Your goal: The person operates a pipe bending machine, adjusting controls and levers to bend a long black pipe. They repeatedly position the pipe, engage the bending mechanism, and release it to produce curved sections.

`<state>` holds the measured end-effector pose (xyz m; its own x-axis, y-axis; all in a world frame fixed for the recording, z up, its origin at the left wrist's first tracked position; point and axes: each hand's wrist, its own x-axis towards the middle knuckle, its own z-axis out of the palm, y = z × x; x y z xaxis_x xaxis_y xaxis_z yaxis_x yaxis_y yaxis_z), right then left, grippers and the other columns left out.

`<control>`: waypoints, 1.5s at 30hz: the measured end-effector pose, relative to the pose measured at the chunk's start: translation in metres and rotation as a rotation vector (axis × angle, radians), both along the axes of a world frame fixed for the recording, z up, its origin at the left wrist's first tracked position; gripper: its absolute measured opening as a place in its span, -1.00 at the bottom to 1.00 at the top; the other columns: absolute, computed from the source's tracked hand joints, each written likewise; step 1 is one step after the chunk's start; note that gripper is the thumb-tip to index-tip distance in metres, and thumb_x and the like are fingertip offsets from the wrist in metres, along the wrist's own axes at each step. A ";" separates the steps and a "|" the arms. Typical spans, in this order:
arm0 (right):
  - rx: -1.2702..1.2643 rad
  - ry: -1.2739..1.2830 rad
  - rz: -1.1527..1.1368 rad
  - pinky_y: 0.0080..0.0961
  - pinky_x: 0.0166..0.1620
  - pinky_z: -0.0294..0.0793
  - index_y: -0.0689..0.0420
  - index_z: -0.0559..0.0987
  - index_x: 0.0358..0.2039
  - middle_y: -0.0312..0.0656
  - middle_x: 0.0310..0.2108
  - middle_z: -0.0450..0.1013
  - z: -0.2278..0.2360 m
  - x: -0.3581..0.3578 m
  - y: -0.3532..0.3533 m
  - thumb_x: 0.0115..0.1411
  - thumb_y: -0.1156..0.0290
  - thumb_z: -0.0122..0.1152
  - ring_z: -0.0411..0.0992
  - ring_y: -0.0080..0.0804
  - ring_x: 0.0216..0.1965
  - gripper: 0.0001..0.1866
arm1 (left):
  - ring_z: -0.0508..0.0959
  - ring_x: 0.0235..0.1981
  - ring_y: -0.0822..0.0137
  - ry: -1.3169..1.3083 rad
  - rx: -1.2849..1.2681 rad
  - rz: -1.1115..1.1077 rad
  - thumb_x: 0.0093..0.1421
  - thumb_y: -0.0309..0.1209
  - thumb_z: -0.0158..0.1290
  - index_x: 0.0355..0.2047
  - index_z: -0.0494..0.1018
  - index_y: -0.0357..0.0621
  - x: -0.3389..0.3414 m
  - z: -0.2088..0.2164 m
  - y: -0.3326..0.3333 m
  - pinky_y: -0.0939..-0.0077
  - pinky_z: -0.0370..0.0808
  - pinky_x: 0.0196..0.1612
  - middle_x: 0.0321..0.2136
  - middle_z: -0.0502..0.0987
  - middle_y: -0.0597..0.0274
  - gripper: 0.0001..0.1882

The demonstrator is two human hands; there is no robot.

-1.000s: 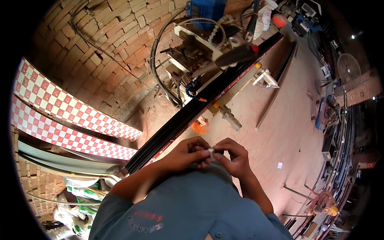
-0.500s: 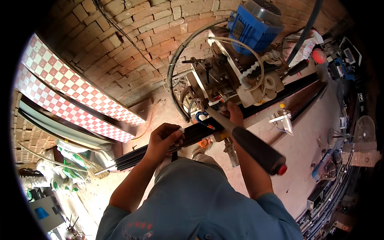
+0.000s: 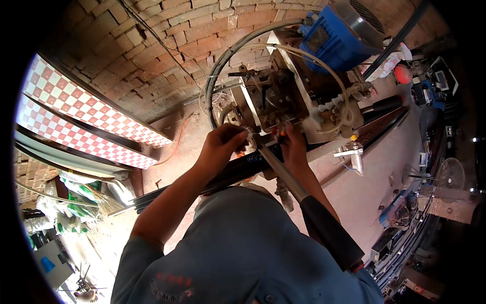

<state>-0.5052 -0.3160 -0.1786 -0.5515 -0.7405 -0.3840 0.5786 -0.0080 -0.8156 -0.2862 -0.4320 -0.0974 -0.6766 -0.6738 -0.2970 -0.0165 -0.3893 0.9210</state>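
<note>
My left hand (image 3: 221,146) is at the front of a machine (image 3: 276,99), thumb and fingers pinched together. A small pale piece (image 3: 248,130) shows at its fingertips, close to the root of a metal lever (image 3: 283,175). The lever slants toward me and ends in a thick black grip (image 3: 331,233) with a red tip. On the lever's other side my right hand (image 3: 294,148) has its fingers bent and closed against the machine front; what they hold is too small to make out. Below both hands lie long black profiles (image 3: 223,175), partly covered by my left forearm.
A blue motor (image 3: 341,35) tops the machine, with a grey hose (image 3: 215,76) curving left. Checkered red-and-white panels (image 3: 86,111) lean by the brick wall (image 3: 167,40) at left. A silver fitting (image 3: 353,152) stands at right. A fan (image 3: 449,175) and long bars line the far right.
Both hands have moved up to the machine front, the left one up and right with its small pale piece. The black-gripped lever has swung downward toward me. My view has shifted slightly.
</note>
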 end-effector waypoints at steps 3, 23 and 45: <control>-0.148 -0.059 0.129 -0.45 -0.13 0.40 0.18 0.50 -0.09 -0.24 -0.31 0.47 0.010 -0.005 0.001 0.42 0.11 0.09 0.41 -0.42 -0.27 -0.65 | 0.59 -0.36 0.43 0.030 0.001 -0.084 0.33 -0.31 0.16 -0.09 0.50 -0.36 -0.035 -0.008 -0.015 0.52 0.53 -0.24 -0.32 0.61 0.16 -0.68; -0.127 -0.029 0.178 -0.49 -0.14 0.39 0.20 0.49 -0.12 -0.24 -0.33 0.48 0.019 0.002 0.007 0.43 0.10 0.08 0.41 -0.47 -0.27 -0.64 | 0.63 -0.35 0.40 -0.170 -0.462 -0.204 0.25 -0.36 0.19 -0.19 0.54 -0.33 -0.071 -0.016 -0.019 0.46 0.56 -0.22 -0.40 0.63 0.14 -0.75; 0.050 0.055 0.157 -0.64 -0.29 0.37 0.12 0.55 -0.13 -0.34 -0.38 0.51 0.032 0.008 0.007 0.38 0.07 0.18 0.44 -0.61 -0.38 -0.66 | 0.68 -0.24 0.19 0.066 -0.959 -0.373 0.20 -0.55 0.22 -0.21 0.61 -0.22 -0.061 -0.026 -0.048 0.35 0.59 -0.14 -0.30 0.66 0.12 -0.86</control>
